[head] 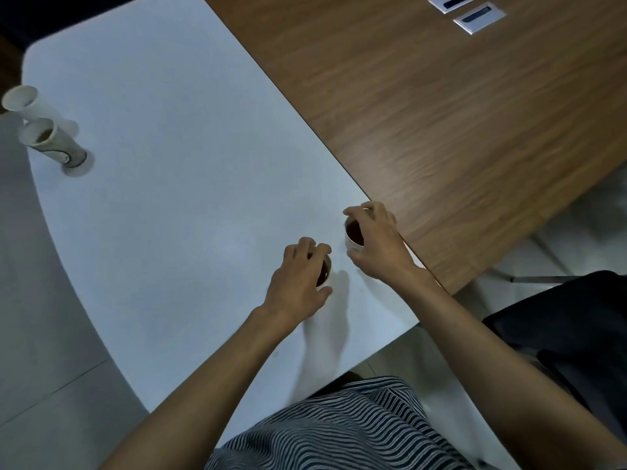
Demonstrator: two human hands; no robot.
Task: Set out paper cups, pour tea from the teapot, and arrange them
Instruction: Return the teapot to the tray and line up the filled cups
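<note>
Hiding most of each tea cup, left hand [298, 279] fingers clamp the near cup [324, 273], right hand [376, 242] the far cup [353, 236] (both on the white table [169, 198], beside the wood top [441, 113]).

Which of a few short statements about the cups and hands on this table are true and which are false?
1. Each hand grips a cup of dark tea from above. True: the left hand holds the near cup, the right hand the far cup.
2. The two held cups touch each other. False: bare white tabletop shows between them.
3. Two more cups stand at the table's far left edge. True: a plain white cup and a patterned cup.
4. A teapot stands between the hands. False: no teapot is in view.
5. The far cup sits on the wooden surface. False: it sits on the white part, near the seam.
</note>
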